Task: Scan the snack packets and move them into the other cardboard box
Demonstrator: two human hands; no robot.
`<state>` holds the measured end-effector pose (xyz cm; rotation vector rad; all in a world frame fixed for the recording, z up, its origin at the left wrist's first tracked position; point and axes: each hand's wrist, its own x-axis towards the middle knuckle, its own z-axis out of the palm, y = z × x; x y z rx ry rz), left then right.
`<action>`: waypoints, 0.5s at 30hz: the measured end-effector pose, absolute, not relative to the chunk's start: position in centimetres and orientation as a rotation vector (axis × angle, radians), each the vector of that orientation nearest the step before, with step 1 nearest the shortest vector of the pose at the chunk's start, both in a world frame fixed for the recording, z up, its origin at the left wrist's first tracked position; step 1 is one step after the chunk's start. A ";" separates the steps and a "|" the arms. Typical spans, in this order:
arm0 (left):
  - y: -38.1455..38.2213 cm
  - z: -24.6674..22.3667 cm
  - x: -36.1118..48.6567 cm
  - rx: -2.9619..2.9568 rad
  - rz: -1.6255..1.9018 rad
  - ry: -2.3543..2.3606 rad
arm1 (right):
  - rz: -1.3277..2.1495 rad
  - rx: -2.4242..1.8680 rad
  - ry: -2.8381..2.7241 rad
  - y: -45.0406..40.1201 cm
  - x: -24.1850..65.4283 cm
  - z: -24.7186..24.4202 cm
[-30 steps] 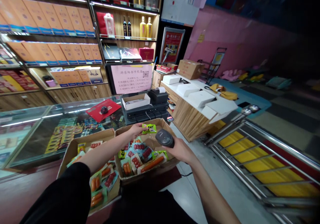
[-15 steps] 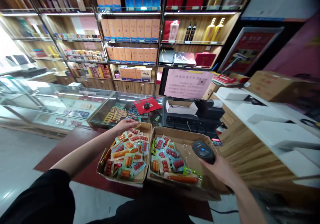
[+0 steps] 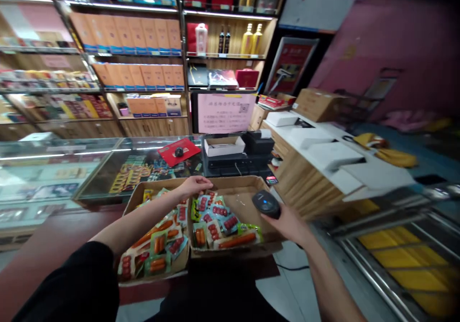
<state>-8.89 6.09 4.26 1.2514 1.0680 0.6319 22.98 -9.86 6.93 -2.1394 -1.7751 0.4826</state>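
Note:
In my right hand (image 3: 289, 224) is a dark handheld barcode scanner (image 3: 266, 203) with a small blue light, held above the right side of a cardboard box (image 3: 247, 184). That box contains several packaged sausages (image 3: 220, 211), with a long one (image 3: 237, 239) at the front. My left hand (image 3: 196, 186) hovers over the back, where this box meets a second cardboard box (image 3: 133, 201) full of packaged sausages (image 3: 158, 241). Its fingers are pinched together, and what is between them, if anything, is too small to make out.
Behind the boxes are a glass display case (image 3: 104, 168), a red packet (image 3: 179, 151), a white tray (image 3: 224, 145) and a screen covered by a pink notice (image 3: 224, 112). A white-topped counter (image 3: 323, 161) and a metal rack (image 3: 395, 235) stand at the right.
The view has turned to the right. My left hand has shifted from the left box's back rim toward the right box. My right hand still holds the scanner over the right box.

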 end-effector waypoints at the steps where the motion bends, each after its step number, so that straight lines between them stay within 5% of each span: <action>1: 6.1 3.8 -7.2 1.283 0.582 1.039 | 0.494 -2.136 -1.754 -10.3 23.0 7.1; 15: 3.7 -4.2 7.1 1.963 -0.009 0.672 | 0.537 -2.071 -1.555 -13.7 21.9 8.5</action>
